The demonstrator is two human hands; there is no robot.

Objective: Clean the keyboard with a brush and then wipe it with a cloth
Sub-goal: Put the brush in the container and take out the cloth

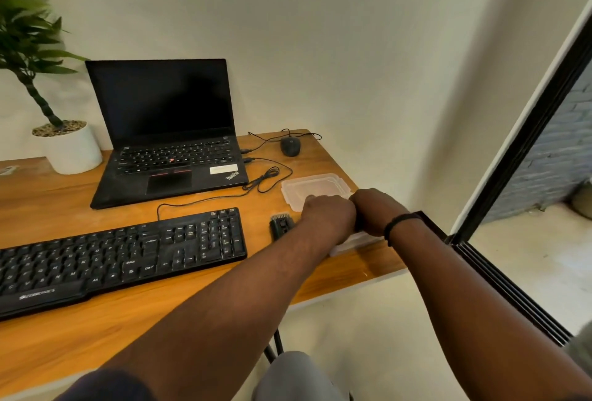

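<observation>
Keyboard (121,259) first: it lies flat near the front edge of the wooden desk (224,298), left of both your hands and untouched, its cable running back toward the open laptop (166,131). Just beside its right end sits a small dark object (281,226) with a toothed top. It may be the brush, but I cannot say so for certain.

Your left hand (326,215) and right hand (374,208) are pressed close together over a clear plastic container (349,242) at the desk's right edge, with its lid (315,189) lying just behind them. The fingers curl down out of sight, so I cannot tell whether either hand grips anything. I judge you are fetching the cloth or brush, so cleaning has not begun.

The container sits close to the desk's right edge, so a tug or a push to the right could tip it to the floor. Your left forearm passes right above the dark object, and pulling back low could knock it into the keyboard or off the front. The looped cable (266,176) lies near the lid and could snag a quick sweep. The mouse (290,146) and potted plant (64,144) stand well apart, out of the way.
</observation>
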